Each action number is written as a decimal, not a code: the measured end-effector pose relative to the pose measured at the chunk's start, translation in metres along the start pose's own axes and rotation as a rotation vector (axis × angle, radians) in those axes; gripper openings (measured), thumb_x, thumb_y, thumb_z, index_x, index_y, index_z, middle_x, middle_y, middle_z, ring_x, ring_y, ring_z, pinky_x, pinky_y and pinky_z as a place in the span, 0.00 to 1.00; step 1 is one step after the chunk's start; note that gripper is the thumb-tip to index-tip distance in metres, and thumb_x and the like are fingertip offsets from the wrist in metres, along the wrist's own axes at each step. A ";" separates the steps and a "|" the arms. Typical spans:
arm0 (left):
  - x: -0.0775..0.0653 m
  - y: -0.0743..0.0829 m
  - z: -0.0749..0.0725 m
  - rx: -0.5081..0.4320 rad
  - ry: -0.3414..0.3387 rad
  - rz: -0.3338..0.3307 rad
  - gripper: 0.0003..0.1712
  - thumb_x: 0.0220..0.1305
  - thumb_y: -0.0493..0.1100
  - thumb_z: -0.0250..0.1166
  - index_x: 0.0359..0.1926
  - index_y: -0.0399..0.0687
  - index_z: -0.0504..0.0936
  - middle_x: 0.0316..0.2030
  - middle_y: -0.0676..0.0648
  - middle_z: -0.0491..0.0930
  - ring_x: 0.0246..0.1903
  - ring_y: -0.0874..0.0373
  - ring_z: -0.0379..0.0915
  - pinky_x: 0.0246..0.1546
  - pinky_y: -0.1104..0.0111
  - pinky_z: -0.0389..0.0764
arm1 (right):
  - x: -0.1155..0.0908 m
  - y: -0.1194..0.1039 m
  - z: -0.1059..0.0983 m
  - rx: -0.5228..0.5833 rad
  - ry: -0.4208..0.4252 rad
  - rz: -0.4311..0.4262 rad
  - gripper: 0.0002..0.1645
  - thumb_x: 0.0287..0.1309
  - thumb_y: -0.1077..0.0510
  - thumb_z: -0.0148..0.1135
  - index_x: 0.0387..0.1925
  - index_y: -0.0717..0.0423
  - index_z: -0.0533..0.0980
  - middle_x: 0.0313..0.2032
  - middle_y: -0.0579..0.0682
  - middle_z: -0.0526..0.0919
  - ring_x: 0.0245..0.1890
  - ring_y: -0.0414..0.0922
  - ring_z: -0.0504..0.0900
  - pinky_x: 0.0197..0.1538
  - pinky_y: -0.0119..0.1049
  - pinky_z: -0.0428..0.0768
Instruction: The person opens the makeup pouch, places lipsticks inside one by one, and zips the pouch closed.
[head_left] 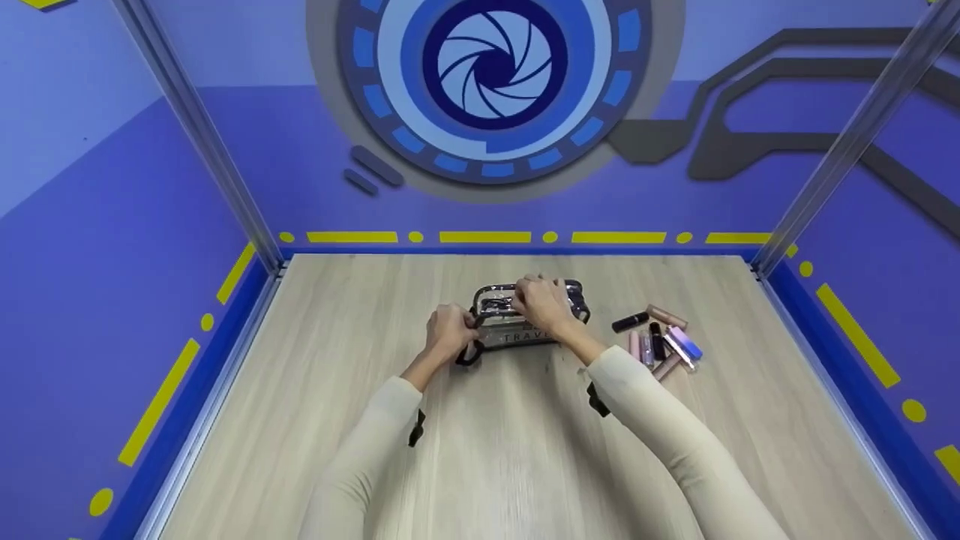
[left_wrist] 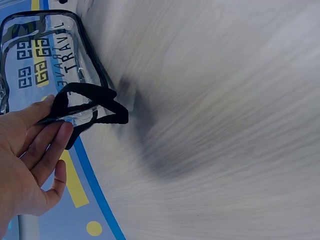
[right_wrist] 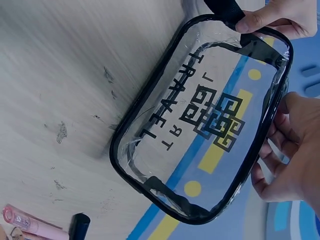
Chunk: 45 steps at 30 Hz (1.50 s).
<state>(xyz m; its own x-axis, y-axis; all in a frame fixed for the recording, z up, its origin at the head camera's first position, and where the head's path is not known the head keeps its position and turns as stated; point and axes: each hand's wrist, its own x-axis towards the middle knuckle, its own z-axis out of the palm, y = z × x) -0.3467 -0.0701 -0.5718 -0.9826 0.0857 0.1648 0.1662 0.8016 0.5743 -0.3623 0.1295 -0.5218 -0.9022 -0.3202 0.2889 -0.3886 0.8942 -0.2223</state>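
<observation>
A clear travel pouch [head_left: 510, 335] with black edging and dark lettering stands at the back middle of the table. My left hand [head_left: 450, 330] pinches its left end, beside the black strap [left_wrist: 102, 95] that loops out there. Along the pouch's upper edge, my right hand [head_left: 544, 304] curls its fingers around the black trim. In the right wrist view, that same hand [right_wrist: 295, 145] grips the rim, its fingertips partly hidden by the edge. Through the clear plastic [right_wrist: 165, 120] the wall's yellow marks show, with no items visible inside.
Right of the pouch lies a group of small cosmetics: a black tube [head_left: 630, 322], a rose-brown tube [head_left: 667, 316], a blue-purple one [head_left: 684, 343] and several others. A blue wall [head_left: 247, 165] with yellow marks rises behind the wooden table [head_left: 337, 300].
</observation>
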 end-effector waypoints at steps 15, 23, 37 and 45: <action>0.002 0.003 0.000 -0.003 -0.013 -0.038 0.03 0.49 0.36 0.78 0.28 0.46 0.93 0.29 0.48 0.91 0.34 0.51 0.88 0.41 0.57 0.88 | 0.000 0.005 -0.004 -0.020 -0.045 -0.019 0.10 0.67 0.58 0.60 0.32 0.59 0.80 0.36 0.55 0.84 0.41 0.57 0.80 0.49 0.56 0.78; -0.006 -0.004 0.001 -0.009 -0.008 -0.031 0.04 0.47 0.37 0.80 0.26 0.46 0.92 0.27 0.49 0.90 0.31 0.54 0.86 0.38 0.57 0.87 | -0.003 0.009 0.001 -0.035 -0.046 -0.076 0.10 0.70 0.55 0.60 0.36 0.57 0.81 0.38 0.54 0.84 0.44 0.56 0.81 0.50 0.57 0.79; -0.002 -0.007 -0.011 -0.015 -0.017 -0.056 0.09 0.46 0.43 0.83 0.27 0.46 0.92 0.27 0.48 0.90 0.33 0.50 0.87 0.41 0.56 0.86 | -0.002 0.047 -0.018 0.047 -0.028 -0.092 0.09 0.68 0.57 0.62 0.36 0.60 0.80 0.37 0.57 0.83 0.42 0.58 0.78 0.47 0.54 0.82; 0.000 -0.008 -0.012 -0.038 -0.045 -0.067 0.08 0.48 0.43 0.83 0.30 0.47 0.93 0.28 0.48 0.91 0.34 0.51 0.87 0.42 0.56 0.86 | -0.004 0.054 -0.023 0.237 0.038 -0.060 0.08 0.67 0.65 0.61 0.34 0.68 0.78 0.33 0.63 0.83 0.33 0.57 0.80 0.39 0.51 0.80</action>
<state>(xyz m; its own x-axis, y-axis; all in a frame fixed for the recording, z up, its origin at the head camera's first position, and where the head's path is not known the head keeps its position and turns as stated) -0.3474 -0.0837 -0.5662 -0.9942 0.0596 0.0894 0.1020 0.7837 0.6127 -0.3751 0.1862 -0.5133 -0.8705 -0.3543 0.3417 -0.4779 0.7745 -0.4144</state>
